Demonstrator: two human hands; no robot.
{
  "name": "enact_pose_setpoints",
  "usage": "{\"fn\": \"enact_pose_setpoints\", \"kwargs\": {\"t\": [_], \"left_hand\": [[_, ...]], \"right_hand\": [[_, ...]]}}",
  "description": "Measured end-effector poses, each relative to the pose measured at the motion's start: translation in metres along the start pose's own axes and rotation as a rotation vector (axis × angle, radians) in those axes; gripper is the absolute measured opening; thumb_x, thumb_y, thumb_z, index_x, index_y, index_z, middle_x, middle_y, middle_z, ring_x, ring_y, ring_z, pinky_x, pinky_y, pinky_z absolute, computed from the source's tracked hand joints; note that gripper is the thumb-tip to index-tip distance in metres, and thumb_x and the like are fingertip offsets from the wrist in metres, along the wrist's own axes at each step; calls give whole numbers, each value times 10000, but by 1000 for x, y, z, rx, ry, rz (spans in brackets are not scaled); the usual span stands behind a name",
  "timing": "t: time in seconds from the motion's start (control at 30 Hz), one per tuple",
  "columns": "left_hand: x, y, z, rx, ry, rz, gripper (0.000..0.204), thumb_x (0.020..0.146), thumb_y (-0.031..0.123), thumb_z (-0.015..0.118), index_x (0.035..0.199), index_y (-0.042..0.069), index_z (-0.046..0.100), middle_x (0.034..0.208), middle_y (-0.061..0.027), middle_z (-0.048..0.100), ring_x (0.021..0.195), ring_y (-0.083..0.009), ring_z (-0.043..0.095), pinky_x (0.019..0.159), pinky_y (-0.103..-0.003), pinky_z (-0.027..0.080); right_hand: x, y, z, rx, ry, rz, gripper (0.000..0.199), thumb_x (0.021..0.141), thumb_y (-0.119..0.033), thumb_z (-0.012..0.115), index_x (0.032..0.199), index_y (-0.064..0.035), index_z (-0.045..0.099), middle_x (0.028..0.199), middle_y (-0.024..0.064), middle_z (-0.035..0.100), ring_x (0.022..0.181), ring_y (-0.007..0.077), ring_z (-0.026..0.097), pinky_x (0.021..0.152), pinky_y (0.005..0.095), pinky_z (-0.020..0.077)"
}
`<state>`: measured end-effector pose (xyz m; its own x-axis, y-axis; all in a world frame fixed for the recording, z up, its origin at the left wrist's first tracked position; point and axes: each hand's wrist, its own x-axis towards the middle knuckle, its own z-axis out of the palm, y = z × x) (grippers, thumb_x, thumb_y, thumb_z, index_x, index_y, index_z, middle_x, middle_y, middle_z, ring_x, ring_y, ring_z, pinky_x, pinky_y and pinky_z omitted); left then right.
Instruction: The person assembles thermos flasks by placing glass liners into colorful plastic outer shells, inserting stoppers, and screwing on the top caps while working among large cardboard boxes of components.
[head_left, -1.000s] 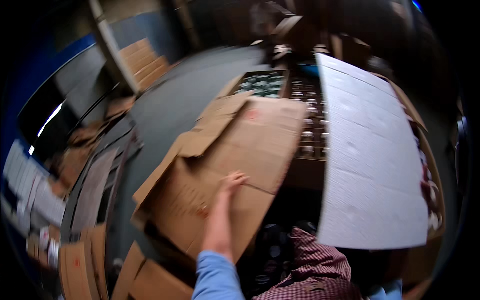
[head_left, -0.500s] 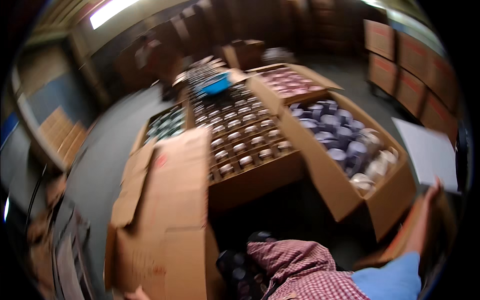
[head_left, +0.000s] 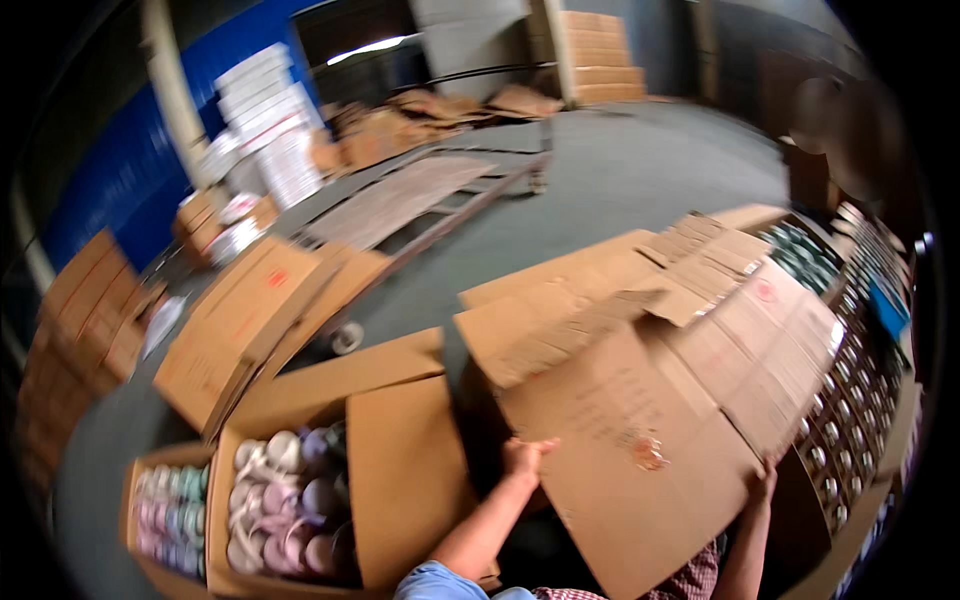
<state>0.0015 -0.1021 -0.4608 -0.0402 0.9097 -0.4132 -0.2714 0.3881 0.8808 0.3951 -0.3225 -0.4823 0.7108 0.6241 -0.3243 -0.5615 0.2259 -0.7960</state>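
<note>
A large brown cardboard box (head_left: 610, 470) with loose flaps lies tilted in front of me, between my two hands. Its folds make it hard to tell whether it is fully flattened. My left hand (head_left: 526, 460) is closed on its left edge, thumb on top. My right hand (head_left: 764, 484) is closed on its right edge, with part of the fingers hidden. Beyond it and joining its far side lie more cardboard panels (head_left: 760, 350). Right of the box, a carton holds shiny-topped items in rows of dividers (head_left: 838, 430).
To the left, an open carton (head_left: 225, 520) holds pale pink, white and purple cups; a smaller carton (head_left: 130, 500) holds rows of coloured pieces. A flatbed cart (head_left: 410, 205) stands behind. A leaning carton (head_left: 240, 330) blocks the left. Green items (head_left: 800, 258) fill a far-right carton.
The view has swung left, and the cartons of cups have shifted to the right rim. My right hand has come from the far right onto the cardboard box's edge.
</note>
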Motion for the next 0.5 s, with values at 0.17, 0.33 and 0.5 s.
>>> {"fn": "enact_pose_setpoints", "kwargs": {"t": [0.17, 0.33, 0.5], "left_hand": [[-6, 8, -43, -268, 1, 3, 284, 601, -102, 707, 870, -73, 624, 855, -130, 671, 750, -222, 655, 741, -326, 532], [-12, 52, -78, -276, 72, 106, 284, 591, -94, 711, 862, -72, 628, 803, -124, 676, 745, -214, 653, 777, -323, 523], [-49, 108, -112, -532, 31, 416, 277, 590, -47, 710, 858, -26, 642, 822, -74, 650, 756, -186, 617, 728, -324, 507]], "right_hand": [[4, -24, 75, -499, -85, -178, 351, 807, -92, 568, 1150, -31, 526, 733, 20, 567, 555, 129, 518, 511, 266, 415], [-20, -55, 103, -535, -207, -378, 403, 791, -116, 604, 1170, 4, 532, 785, 22, 560, 637, 111, 517, 573, 243, 418], [-105, -79, 212, -337, -242, -577, 431, 815, -122, 597, 1210, 33, 519, 897, 65, 596, 776, 133, 564, 679, 245, 458]]}}
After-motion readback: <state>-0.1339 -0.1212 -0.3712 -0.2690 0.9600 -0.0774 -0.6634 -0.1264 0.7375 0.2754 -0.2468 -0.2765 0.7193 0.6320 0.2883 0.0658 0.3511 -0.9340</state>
